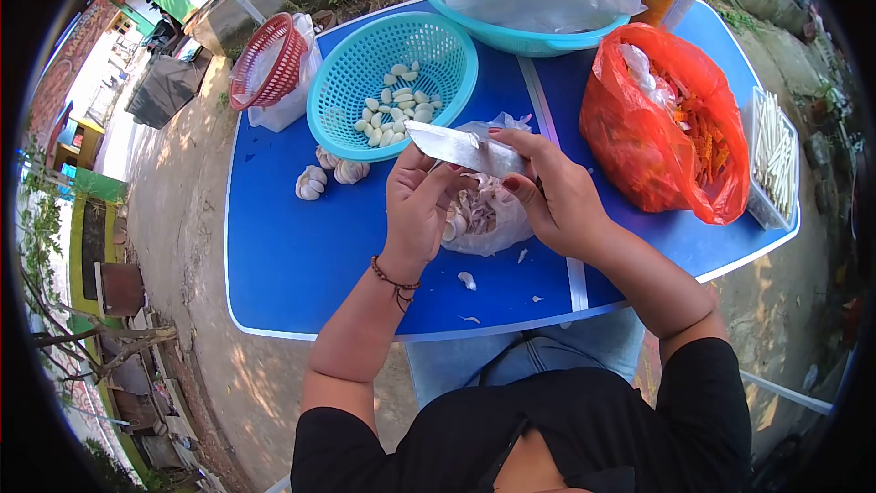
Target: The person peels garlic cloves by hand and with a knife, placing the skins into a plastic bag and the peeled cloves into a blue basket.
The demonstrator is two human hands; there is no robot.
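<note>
A wide metal blade (461, 148) lies across the space between my hands, above a clear plastic bag (497, 228) holding garlic and peels. My right hand (557, 187) is closed on the blade's right end, thumb and fingers pinching it. Under the blade's left part, my left hand (424, 196) is closed, its fingertips pressed round something too small and hidden to name. Peeled white cloves (399, 112) lie in the turquoise basket (333, 82) just beyond my left hand. Whole garlic bulbs (311, 183) rest on the blue table (301, 265) left of that hand.
A red basket (290, 59) stands at the back left. Behind is a turquoise basin (547, 43) with plastic containers. On the right are a red plastic bag (620, 128) and a clear box of white sticks (774, 155). Peel scraps (467, 280) lie near the front edge.
</note>
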